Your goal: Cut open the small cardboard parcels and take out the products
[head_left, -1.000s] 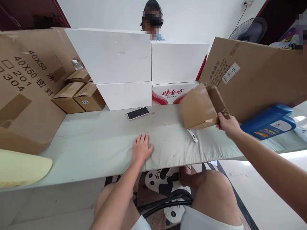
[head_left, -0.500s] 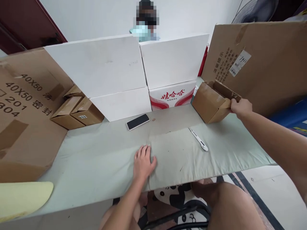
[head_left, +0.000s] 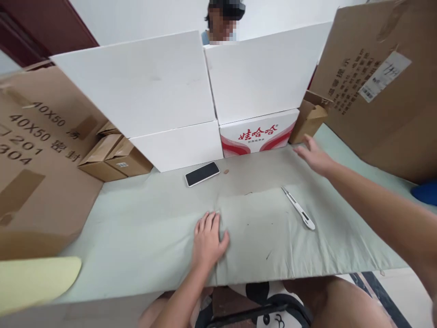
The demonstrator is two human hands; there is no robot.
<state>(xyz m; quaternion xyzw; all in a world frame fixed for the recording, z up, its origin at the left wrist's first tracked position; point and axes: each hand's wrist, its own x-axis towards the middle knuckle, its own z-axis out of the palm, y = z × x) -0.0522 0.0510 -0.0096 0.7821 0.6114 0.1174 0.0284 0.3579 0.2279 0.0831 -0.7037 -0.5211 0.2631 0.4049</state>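
Observation:
My left hand point(head_left: 209, 239) lies palm down near the middle of the cloth-covered table point(head_left: 136, 228), its fingers spread and holding nothing. Above the right part of the table is my right hand point(head_left: 314, 156), fingers apart, with nothing in it. Just beyond it, an open brown cardboard box point(head_left: 309, 120) stands against the white box with red print point(head_left: 261, 132). A white utility knife point(head_left: 298, 208) lies between my hands. The dark-faced phone-like device point(head_left: 202, 174) rests farther back, beside a small brown piece point(head_left: 226, 171).
White panels point(head_left: 143, 86) stand along the back, with a person point(head_left: 223, 23) behind them. Large cardboard sheets flank the table at left point(head_left: 44, 159) and right point(head_left: 389, 105). Two small cartons point(head_left: 118, 157) sit at back left; a yellow board point(head_left: 37, 282) is at the left front edge.
My right hand has let go of the open brown box, which now stands farther back beside the printed white box. The camera view has shifted slightly. My left hand stays on the table.

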